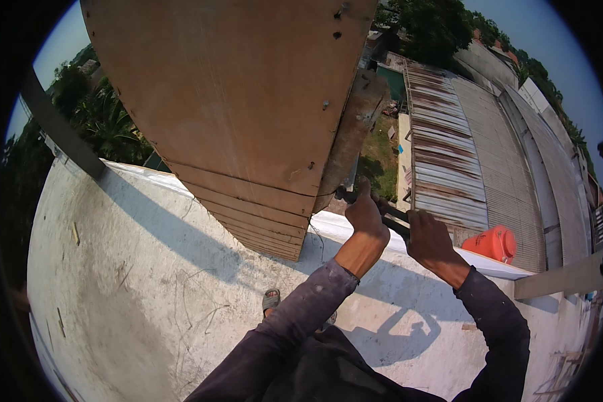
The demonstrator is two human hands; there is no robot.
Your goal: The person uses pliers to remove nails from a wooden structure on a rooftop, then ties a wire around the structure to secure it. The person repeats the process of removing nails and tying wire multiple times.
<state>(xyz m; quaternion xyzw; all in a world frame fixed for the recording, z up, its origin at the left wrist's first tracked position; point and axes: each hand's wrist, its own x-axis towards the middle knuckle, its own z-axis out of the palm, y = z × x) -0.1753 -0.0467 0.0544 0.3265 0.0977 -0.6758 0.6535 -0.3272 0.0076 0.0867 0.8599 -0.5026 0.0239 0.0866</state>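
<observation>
A dark tool with two long handles point(396, 221) slants between my hands beside the wooden box form point(234, 100). My left hand point(368, 216) is closed round it close to its head, and my right hand point(432, 242) grips the handle end. The tool's dark head lies against the right edge of the form, by a narrow board point(358, 117) that sticks out there. What its jaws touch is too small to make out. Nail or bolt ends dot the brown face, and wire bands cross its lower part.
Pale rough concrete floor point(141, 281) carries loose wire and wood scraps. A low white parapet point(338, 224) runs behind the form, with a drop to a yard and corrugated roofs point(449, 134) beyond. An orange-red drum point(492, 244) stands at right. A grey post point(60, 124) leans at left.
</observation>
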